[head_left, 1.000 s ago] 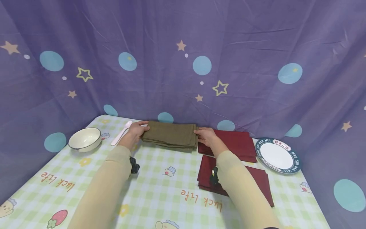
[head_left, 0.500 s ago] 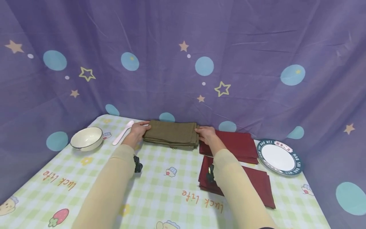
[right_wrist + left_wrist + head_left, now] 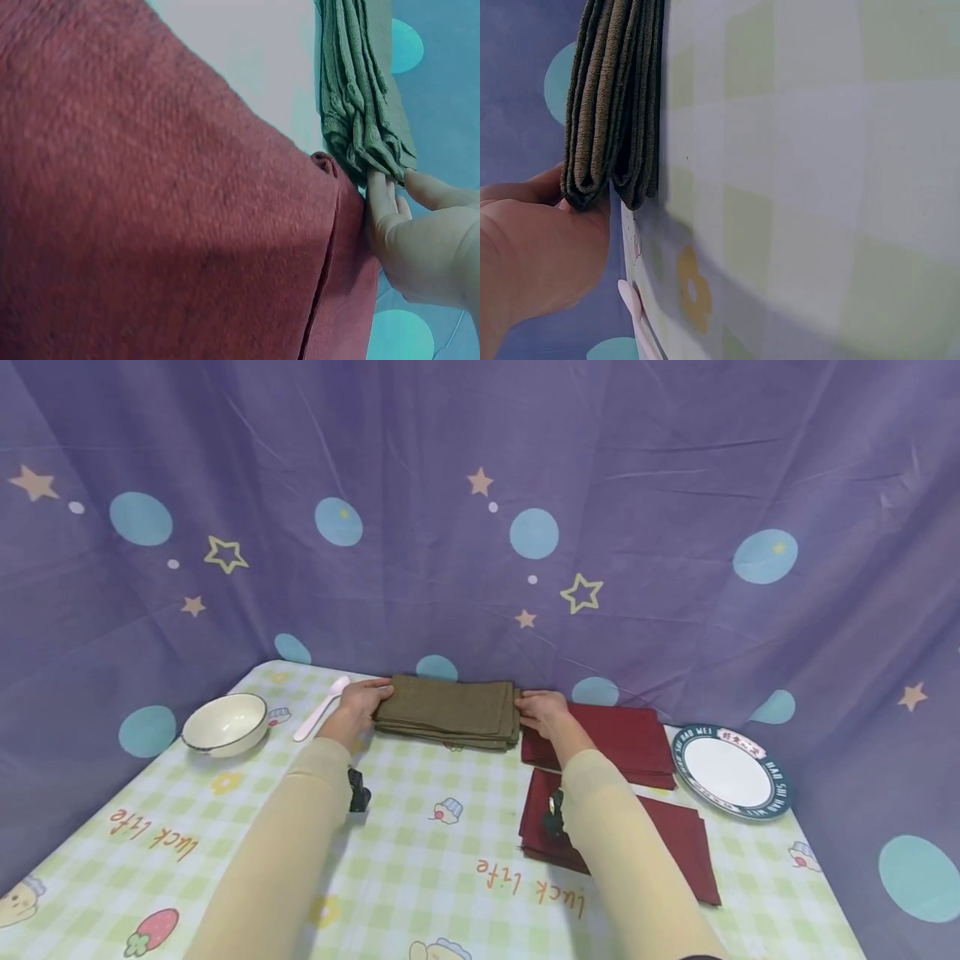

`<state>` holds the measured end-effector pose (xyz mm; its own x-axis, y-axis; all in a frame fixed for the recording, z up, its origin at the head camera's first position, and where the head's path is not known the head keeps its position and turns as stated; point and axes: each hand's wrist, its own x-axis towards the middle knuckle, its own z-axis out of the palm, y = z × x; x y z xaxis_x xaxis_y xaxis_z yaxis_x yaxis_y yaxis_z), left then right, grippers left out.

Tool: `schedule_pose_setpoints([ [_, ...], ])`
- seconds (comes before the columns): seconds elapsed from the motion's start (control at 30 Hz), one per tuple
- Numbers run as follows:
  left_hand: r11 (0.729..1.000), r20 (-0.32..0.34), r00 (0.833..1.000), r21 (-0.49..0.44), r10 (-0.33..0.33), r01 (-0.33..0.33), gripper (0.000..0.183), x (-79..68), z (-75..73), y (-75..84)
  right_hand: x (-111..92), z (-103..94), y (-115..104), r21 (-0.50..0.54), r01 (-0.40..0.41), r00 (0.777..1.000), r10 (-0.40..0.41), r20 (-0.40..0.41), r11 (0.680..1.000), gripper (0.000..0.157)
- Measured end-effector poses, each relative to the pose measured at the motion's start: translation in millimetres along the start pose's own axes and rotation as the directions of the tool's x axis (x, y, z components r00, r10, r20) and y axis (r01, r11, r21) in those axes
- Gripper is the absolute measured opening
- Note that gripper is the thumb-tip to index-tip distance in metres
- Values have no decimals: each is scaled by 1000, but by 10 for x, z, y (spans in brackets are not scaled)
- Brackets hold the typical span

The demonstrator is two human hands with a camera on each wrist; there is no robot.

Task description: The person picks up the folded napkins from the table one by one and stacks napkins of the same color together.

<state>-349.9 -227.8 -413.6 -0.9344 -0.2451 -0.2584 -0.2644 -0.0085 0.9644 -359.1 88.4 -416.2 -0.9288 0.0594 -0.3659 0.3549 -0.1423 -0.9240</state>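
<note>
The folded olive cloths (image 3: 448,707) lie on the table (image 3: 405,868) between the left hand (image 3: 362,699) and right hand (image 3: 544,710). The right fingers, straight, thumb apart, touch one end; at the other, I cannot tell whether the left fingers pinch.

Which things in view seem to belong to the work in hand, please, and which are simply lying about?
Likely involved:
olive cloth stack, held at its ends by the left hand and right hand
perhaps the far red cloth stack and near red cloth stack, similarly folded

Apparently just lying about:
white bowl
pink spoon
plate
</note>
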Motion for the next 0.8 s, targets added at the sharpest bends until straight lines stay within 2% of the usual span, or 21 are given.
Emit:
schedule_pose_setpoints([
  [0.33, 993, 30, 999, -110, -26, 29, 47, -6, -144, 29, -42, -154, -5, 56, 14, 998, -17, 58, 998, 47],
  [0.57, 975, 77, 996, -210, -52, 67, 52, -48, -250, 40, -57, -319, 47, 65, 8, 996, -14, 91, 998, 46],
  [0.7, 973, 102, 994, -224, -39, 61, 53, -114, -302, 73, -83, -405, 45, 57, -2, 995, -4, 104, 998, 47],
  [0.8, 973, 92, 995, -228, -28, 48, 52, -166, -344, 102, -121, -457, 28, 49, -9, 994, 3, 114, 999, 46],
])
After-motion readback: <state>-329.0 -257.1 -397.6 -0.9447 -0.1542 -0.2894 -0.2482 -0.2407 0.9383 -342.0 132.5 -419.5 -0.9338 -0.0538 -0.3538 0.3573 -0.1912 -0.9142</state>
